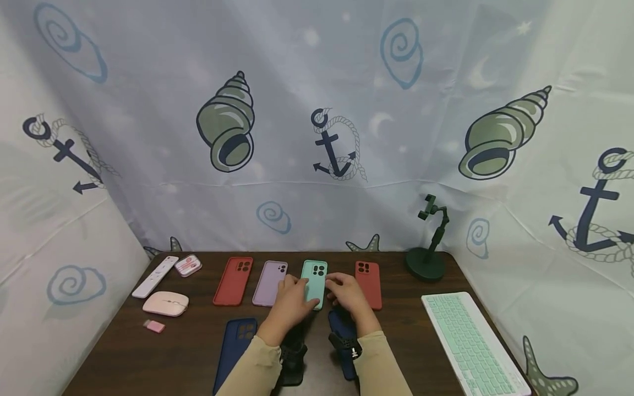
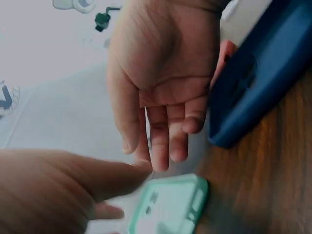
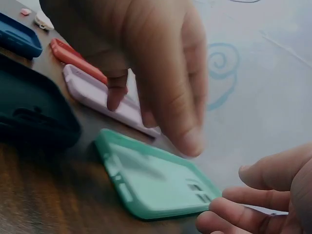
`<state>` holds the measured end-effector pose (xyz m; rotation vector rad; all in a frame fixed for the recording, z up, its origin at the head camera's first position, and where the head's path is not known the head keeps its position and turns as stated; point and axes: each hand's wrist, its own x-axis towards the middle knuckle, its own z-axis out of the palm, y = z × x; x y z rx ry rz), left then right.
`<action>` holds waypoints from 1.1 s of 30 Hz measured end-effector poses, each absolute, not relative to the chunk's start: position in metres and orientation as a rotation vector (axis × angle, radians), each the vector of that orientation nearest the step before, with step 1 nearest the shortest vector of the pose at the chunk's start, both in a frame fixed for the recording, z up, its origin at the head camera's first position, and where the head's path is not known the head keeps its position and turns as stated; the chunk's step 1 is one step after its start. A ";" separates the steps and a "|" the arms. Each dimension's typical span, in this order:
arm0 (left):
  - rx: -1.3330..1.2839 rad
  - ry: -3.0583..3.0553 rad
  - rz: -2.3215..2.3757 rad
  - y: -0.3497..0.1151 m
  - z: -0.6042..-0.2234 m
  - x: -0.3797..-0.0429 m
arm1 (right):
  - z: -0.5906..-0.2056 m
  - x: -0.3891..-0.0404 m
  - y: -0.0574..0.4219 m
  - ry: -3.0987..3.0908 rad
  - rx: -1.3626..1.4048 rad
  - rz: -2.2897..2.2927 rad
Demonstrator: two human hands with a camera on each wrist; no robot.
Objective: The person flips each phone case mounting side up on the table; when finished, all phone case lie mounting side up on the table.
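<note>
A mint-green phone case (image 1: 315, 273) lies at the table's back middle, its camera cutouts at the far end. My left hand (image 1: 289, 301) is over its left side, fingers loosely bent and thumb towards the case. At its right edge is my right hand (image 1: 348, 296), fingers relaxed. In the right wrist view, the case (image 3: 151, 178) lies flat below the left hand (image 3: 161, 63), with the right hand's fingers (image 3: 253, 197) at its camera end. Nothing is gripped by either hand; light contact I cannot tell. A navy case (image 1: 342, 335) lies under my right wrist, a dark case (image 1: 292, 377) under my left.
Along the back lie a red case (image 1: 233, 281), a lilac case (image 1: 267, 286) and another red case (image 1: 372, 286). Left are a navy case (image 1: 233, 352), mouse (image 1: 165, 303), remote (image 1: 155, 276) and pink USB stick (image 1: 155, 326). Right are a green stand (image 1: 426, 264) and a keyboard (image 1: 470, 341).
</note>
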<state>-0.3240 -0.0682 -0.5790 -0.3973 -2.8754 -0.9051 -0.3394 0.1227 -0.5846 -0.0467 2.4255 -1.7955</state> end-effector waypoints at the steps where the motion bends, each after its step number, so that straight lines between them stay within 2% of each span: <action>1: -0.412 -2.870 -0.947 -0.066 -0.576 -0.324 | -0.584 -0.340 0.125 2.431 -0.058 -1.799; 11: -0.702 -2.810 -1.275 -0.032 -0.553 -0.327 | -0.561 -0.336 0.158 2.532 0.027 -1.788; 19: -0.802 -2.792 -1.254 0.009 -0.560 -0.338 | -0.560 -0.330 0.194 2.688 0.231 -1.684; 25: -0.816 -2.836 -1.295 0.030 -0.569 -0.342 | -0.571 -0.329 0.218 2.679 0.355 -1.690; 33: -0.699 -2.947 -1.334 0.042 -0.581 -0.346 | -0.582 -0.329 0.230 2.697 0.442 -1.607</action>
